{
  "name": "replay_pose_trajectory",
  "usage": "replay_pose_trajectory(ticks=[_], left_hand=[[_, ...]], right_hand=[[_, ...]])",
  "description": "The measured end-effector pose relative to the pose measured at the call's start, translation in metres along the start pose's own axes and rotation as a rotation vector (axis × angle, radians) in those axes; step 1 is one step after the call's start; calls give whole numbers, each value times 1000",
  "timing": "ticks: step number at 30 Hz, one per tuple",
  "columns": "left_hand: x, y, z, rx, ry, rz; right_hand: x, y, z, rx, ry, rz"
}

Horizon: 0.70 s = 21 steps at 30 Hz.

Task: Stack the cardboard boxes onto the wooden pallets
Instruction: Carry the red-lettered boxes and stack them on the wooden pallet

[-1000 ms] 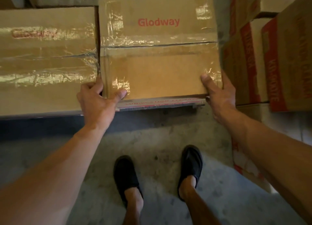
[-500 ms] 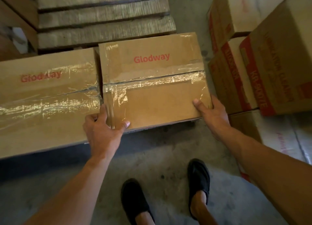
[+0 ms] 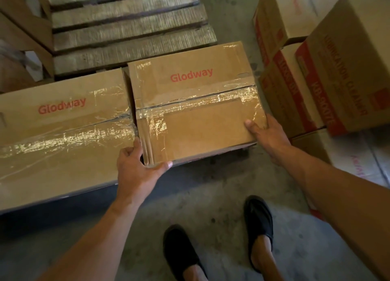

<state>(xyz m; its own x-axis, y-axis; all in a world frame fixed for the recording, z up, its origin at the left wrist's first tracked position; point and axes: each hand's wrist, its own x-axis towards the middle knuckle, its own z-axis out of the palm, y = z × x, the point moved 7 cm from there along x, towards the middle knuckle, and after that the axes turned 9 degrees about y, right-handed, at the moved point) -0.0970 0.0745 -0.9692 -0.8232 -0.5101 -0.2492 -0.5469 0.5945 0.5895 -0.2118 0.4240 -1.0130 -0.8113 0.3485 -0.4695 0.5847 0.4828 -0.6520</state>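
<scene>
A wooden pallet (image 3: 130,27) is laid on the concrete floor (image 3: 211,196), and red-printed boxes (image 3: 341,74) are stacked to its right. A long box (image 3: 63,133) marked Glodway is set across the pallet's near edge. Just beside it, side against side, a shorter taped box (image 3: 194,103) is held at the pallet's near right corner. Its near left corner is gripped by the left hand (image 3: 137,171), with the thumb along the front edge. Its near right corner is clasped by the right hand (image 3: 268,133), with the thumb on top.

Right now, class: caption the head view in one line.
Left hand and right hand grip a taped Glodway box beside a longer box at a wooden pallet.
</scene>
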Motion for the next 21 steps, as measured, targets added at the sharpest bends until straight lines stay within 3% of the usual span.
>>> replay_pose_trajectory(ticks=[12, 16, 21], left_hand=[[24, -1, -1, 129, -107, -64], [22, 36, -19, 65, 81, 64], [33, 155, -9, -13, 31, 345]], right_hand=[[-5, -9, -9, -26, -10, 32], [-16, -20, -44, -1, 170, 66], [-28, -30, -128, 175, 500, 146]])
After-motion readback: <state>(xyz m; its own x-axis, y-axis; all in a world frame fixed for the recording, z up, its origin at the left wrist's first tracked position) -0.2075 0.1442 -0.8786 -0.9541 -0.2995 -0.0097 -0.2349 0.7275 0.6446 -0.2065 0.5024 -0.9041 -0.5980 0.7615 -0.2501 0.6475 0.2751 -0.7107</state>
